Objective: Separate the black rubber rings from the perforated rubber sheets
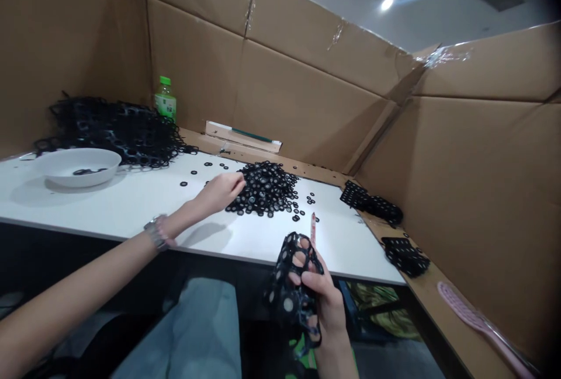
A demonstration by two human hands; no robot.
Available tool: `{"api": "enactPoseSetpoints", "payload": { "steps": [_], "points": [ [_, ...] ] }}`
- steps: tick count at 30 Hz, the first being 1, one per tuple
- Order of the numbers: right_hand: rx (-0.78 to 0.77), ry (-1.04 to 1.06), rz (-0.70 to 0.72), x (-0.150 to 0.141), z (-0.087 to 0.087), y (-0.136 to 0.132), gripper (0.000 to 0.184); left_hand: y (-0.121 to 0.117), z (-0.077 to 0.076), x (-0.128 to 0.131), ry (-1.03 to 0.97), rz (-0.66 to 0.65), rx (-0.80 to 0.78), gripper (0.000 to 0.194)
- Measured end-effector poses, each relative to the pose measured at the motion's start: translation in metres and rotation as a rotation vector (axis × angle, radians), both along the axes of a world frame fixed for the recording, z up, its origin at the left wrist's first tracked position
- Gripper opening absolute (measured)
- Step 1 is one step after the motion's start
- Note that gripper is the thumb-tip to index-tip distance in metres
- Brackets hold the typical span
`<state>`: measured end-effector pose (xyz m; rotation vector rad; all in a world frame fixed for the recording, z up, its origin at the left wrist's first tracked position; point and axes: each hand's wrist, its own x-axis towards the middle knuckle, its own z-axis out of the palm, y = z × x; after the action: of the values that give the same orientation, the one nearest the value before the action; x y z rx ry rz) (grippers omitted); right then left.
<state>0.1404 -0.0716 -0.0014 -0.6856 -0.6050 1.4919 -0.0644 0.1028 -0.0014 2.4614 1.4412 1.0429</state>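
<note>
My left hand (222, 190), with a bracelet and watch at the wrist, is closed at the left edge of a heap of small black rings (265, 189). Its fingertips face away, so whatever they pinch is hidden. My right hand (328, 291) is closed around a floppy black sheet with round holes (289, 285), held up in front of the table's near edge. Some openings show my fingers through them, while others look filled with pale discs. A thin stick with red markings (313, 228) rises behind the sheet, at the fingers of my right hand.
A white bowl (79, 169) holds a few black pieces. Behind it lie tangled black strips (118, 131) and a green-capped bottle (165, 100). Folded black perforated sheets (405, 256) and a pink brush (464, 309) lie on the right ledge. Cardboard walls (307, 87) enclose the white table (350, 250).
</note>
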Motion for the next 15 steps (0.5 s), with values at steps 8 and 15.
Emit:
{"api": "enactPoseSetpoints", "payload": {
  "steps": [8, 15],
  "points": [
    [-0.037, 0.004, 0.109, -0.002, 0.002, 0.0, 0.034, 0.009, -0.015, 0.018, 0.112, -0.007, 0.04, 0.013],
    [-0.103, -0.028, 0.016, -0.006, -0.01, 0.004, 0.038, -0.106, 0.003, 0.035, -0.177, -0.511, -0.141, 0.029]
  ]
}}
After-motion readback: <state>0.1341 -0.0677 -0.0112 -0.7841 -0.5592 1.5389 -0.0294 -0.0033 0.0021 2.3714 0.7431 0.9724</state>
